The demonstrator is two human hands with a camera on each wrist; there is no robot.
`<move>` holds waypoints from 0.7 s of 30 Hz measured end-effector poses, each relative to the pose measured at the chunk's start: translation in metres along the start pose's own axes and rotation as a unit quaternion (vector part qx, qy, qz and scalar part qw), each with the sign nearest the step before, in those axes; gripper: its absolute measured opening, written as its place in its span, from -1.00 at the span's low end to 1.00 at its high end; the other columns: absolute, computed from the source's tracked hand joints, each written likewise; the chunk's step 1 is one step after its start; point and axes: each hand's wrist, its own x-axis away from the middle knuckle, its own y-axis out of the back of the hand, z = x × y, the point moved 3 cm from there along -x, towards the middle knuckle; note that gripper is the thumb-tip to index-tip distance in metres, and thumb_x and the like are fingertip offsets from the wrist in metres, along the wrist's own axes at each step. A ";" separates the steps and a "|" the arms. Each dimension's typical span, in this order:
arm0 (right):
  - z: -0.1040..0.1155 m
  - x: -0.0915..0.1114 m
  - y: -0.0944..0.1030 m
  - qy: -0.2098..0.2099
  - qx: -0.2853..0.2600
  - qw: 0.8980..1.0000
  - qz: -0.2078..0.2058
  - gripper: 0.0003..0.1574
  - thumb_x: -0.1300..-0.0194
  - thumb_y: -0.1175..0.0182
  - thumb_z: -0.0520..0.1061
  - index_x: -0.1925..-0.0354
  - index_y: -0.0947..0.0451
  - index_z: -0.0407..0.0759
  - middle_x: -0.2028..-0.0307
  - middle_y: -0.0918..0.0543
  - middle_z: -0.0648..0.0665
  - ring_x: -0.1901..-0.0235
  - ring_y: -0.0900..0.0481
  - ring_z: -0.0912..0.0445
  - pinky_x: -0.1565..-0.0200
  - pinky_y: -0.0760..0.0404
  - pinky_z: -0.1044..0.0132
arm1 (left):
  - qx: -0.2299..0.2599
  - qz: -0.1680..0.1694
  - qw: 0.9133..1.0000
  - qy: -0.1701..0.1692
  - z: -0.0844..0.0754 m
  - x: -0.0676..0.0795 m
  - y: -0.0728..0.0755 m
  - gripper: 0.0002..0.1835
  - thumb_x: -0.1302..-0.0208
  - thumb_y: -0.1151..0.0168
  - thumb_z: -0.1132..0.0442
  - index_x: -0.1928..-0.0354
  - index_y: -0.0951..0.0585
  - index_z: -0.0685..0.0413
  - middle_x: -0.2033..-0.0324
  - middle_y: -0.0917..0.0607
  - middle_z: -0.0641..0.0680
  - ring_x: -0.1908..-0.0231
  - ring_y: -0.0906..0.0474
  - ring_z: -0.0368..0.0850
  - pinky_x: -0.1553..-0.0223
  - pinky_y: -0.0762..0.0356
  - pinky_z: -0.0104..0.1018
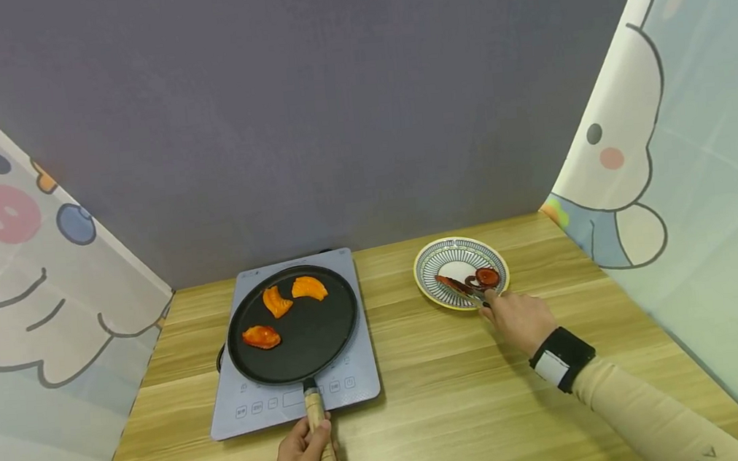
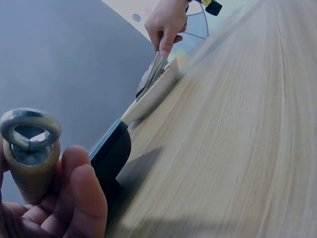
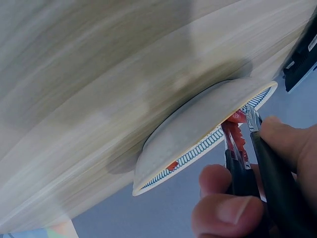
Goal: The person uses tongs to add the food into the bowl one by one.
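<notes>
My left hand (image 1: pixel 303 452) grips the wooden handle (image 1: pixel 318 429) of a round black frying pan (image 1: pixel 313 345). Two orange food pieces (image 1: pixel 309 288) and a redder piece (image 1: pixel 261 336) lie in the pan. At the right, my right hand (image 1: pixel 520 317) holds small tongs (image 3: pixel 247 163) with dark grips and metal tips. The tips are over a patterned plate (image 1: pixel 434 260), at a dark red food piece (image 3: pixel 237 141); whether they pinch it firmly I cannot tell. Another red, curled piece (image 1: pixel 487 277) rests on the plate's right side.
The pan sits on a flat grey induction cooker (image 1: pixel 227 411) on a wood-grain table (image 1: pixel 423 401). A grey wall (image 1: pixel 346 115) stands behind, and cartoon-printed panels (image 1: pixel 625 149) close off both sides.
</notes>
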 end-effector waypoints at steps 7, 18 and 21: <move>0.000 0.000 -0.001 0.002 0.000 1.000 -0.009 -0.69 -0.20 -0.13 0.06 0.43 -0.36 -0.15 0.74 -0.38 -0.09 0.77 -0.35 0.01 0.86 -0.30 0.07 | 0.002 0.002 1.000 0.003 0.001 0.000 0.001 -0.53 -0.31 0.00 0.20 -0.06 -0.26 0.50 0.56 -0.55 0.18 0.64 -0.49 0.03 0.59 -0.59 -0.17; -0.001 0.000 -0.002 -0.001 -0.001 1.000 -0.007 -0.69 -0.21 -0.12 0.06 0.40 -0.37 -0.15 0.73 -0.40 -0.10 0.76 -0.36 0.00 0.86 -0.31 0.06 | -0.003 -0.003 1.000 0.002 0.003 -0.001 0.001 -0.53 -0.32 0.00 0.20 -0.06 -0.27 0.50 0.56 -0.54 0.18 0.64 -0.49 0.05 0.59 -0.59 -0.15; -0.001 -0.001 -0.001 0.002 0.000 1.000 -0.014 -0.69 -0.21 -0.12 0.06 0.40 -0.37 -0.15 0.73 -0.39 -0.09 0.77 -0.35 0.00 0.86 -0.30 0.07 | -0.006 -0.003 1.000 0.001 0.003 -0.001 0.001 -0.53 -0.31 0.00 0.20 -0.06 -0.27 0.50 0.56 -0.55 0.18 0.64 -0.50 0.06 0.59 -0.59 -0.16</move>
